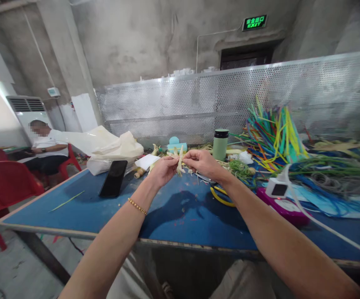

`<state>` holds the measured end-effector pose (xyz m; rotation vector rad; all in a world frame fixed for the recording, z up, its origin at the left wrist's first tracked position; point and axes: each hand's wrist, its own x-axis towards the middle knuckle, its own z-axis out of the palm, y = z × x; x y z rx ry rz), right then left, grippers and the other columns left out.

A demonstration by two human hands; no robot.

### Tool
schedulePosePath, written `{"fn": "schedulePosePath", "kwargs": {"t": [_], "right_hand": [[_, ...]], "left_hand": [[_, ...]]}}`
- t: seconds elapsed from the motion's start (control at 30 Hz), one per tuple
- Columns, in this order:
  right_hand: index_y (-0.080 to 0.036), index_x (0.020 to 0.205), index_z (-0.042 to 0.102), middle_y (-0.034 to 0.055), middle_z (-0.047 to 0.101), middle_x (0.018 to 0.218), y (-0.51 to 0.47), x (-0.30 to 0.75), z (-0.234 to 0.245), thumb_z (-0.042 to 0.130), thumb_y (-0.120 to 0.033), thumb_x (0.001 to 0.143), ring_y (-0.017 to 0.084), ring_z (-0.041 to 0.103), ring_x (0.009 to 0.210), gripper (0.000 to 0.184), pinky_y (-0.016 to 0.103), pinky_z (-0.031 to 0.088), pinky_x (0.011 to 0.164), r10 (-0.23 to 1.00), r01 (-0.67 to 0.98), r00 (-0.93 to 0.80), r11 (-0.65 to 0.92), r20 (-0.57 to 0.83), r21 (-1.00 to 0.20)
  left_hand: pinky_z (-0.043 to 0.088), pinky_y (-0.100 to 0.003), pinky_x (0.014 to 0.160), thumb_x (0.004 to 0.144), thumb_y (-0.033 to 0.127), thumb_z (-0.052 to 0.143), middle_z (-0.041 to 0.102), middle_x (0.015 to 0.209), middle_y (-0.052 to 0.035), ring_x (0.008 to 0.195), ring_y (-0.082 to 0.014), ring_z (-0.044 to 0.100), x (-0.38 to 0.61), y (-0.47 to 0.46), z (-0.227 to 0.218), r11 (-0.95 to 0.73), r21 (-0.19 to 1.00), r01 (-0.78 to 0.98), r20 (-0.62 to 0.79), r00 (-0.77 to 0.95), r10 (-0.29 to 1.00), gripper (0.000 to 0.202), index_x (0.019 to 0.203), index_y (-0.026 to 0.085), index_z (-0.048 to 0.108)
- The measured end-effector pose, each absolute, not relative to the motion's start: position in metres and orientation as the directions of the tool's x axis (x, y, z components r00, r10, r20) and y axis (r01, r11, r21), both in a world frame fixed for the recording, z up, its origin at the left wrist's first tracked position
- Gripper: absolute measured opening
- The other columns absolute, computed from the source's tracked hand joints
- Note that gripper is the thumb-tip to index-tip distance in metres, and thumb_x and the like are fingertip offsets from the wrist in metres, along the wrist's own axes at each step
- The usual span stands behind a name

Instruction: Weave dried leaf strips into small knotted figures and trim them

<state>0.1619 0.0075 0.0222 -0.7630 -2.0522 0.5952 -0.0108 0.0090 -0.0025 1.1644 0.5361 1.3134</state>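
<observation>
Over the middle of the table, both my hands meet at a small pale piece of dried leaf strips [180, 161], with pointed ends sticking out like petals. My left hand [164, 169] pinches it from the left, a gold bead bracelet [137, 206] on that wrist. From the right, the fingertips of my right hand [203, 162] are closed on its other side. Their exact grip is too small to make out. Below my right forearm lie yellow-handled scissors [221, 197], partly covered by the arm.
A black phone [113, 178] and white plastic bag [114, 149] lie to the left. Behind my right hand stands a green bottle [220, 144]. Colourful strips [276, 133] and a purple power strip [282, 207] with a white cable occupy the right. A person [47, 143] sits far left.
</observation>
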Motion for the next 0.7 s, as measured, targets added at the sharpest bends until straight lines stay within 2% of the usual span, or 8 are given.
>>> {"fn": "schedulePosePath", "kwargs": {"t": [0.13,0.23,0.33,0.43,0.7], "right_hand": [[-0.015,0.071,0.064,-0.0003,0.058,0.059,0.01,0.161,0.021,0.059,-0.031,0.081,0.011,0.048,0.053,0.02,0.025,0.035,0.053,0.681,0.421,-0.41,0.732,0.607,-0.536],[-0.015,0.072,0.065,0.0012,0.061,0.063,0.012,0.162,0.02,0.058,-0.03,0.082,0.011,0.05,0.055,0.02,0.025,0.036,0.055,0.663,0.432,-0.398,0.745,0.634,-0.509],[-0.016,0.078,0.067,0.0008,0.062,0.062,0.013,0.162,0.019,0.055,-0.03,0.084,0.012,0.05,0.054,0.02,0.025,0.036,0.054,0.657,0.4,-0.434,0.753,0.616,-0.522],[-0.016,0.084,0.069,0.0005,0.062,0.062,0.014,0.161,0.018,0.055,-0.03,0.084,0.012,0.049,0.053,0.02,0.025,0.035,0.053,0.667,0.41,-0.436,0.745,0.605,-0.526],[-0.014,0.082,0.068,0.0024,0.065,0.066,0.012,0.16,0.021,0.056,-0.028,0.082,0.012,0.05,0.055,0.018,0.025,0.035,0.054,0.667,0.412,-0.409,0.744,0.623,-0.526]], "left_hand": [[0.041,-0.025,0.059,0.069,0.03,0.078,0.062,0.063,-0.0033,0.057,-0.011,0.055,-0.013,0.008,-0.002,-0.316,0.903,-0.293,0.388,0.238,0.89,0.024,0.072,0.01,0.066],[0.041,-0.026,0.063,0.064,0.03,0.081,0.067,0.069,-0.0051,0.061,-0.0122,0.057,-0.012,0.006,-0.001,-0.422,0.889,-0.176,0.453,0.215,0.865,0.027,0.078,0.01,0.069],[0.04,-0.027,0.062,0.065,0.03,0.079,0.067,0.066,-0.0058,0.06,-0.0123,0.056,-0.012,0.006,-0.001,-0.475,0.874,-0.101,0.485,0.161,0.859,0.024,0.073,0.009,0.069],[0.041,-0.027,0.061,0.067,0.03,0.077,0.066,0.065,-0.0056,0.059,-0.0125,0.056,-0.011,0.007,-0.002,-0.489,0.868,-0.088,0.496,0.144,0.856,0.022,0.071,0.01,0.069],[0.041,-0.027,0.063,0.067,0.031,0.075,0.065,0.063,-0.0043,0.059,-0.0118,0.056,-0.003,0.006,-0.008,-0.478,0.857,-0.192,0.499,0.082,0.862,0.021,0.072,0.011,0.07]]}}
